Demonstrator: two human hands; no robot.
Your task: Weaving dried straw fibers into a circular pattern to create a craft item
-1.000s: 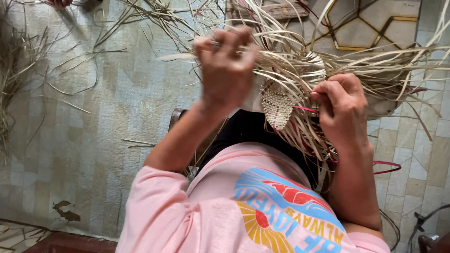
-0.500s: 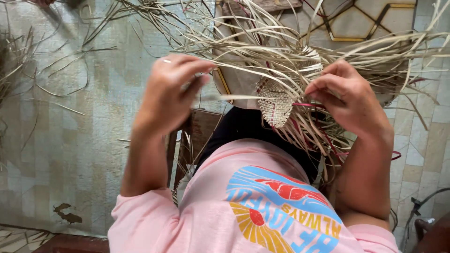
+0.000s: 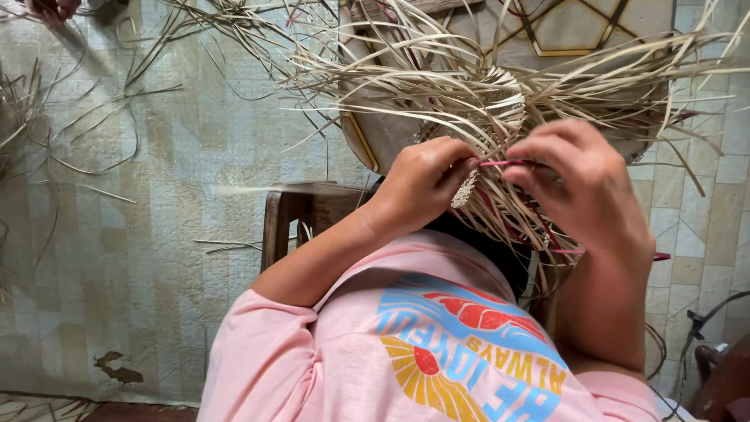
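Note:
A half-woven piece of pale straw [image 3: 500, 105] with many loose strips fanning out sits in front of my chest. My left hand [image 3: 422, 184] is closed on a small woven patch and strips at its lower edge. My right hand [image 3: 582, 184] pinches a thin red strip [image 3: 504, 163] that runs between both hands. More red strips [image 3: 562, 250] hang below my right wrist. I wear a pink shirt with a colourful print.
A wooden stool [image 3: 301, 211] stands under my left forearm. Behind the weaving is a round table top with gold lines [image 3: 578, 27]. Loose straw strips [image 3: 86, 117] litter the tiled floor at left. A cable [image 3: 703, 320] lies at right.
My left hand came down from the raised bundle of strips and moved right to meet my right hand at the woven patch. The view shifted slightly, showing more of the floor and stool.

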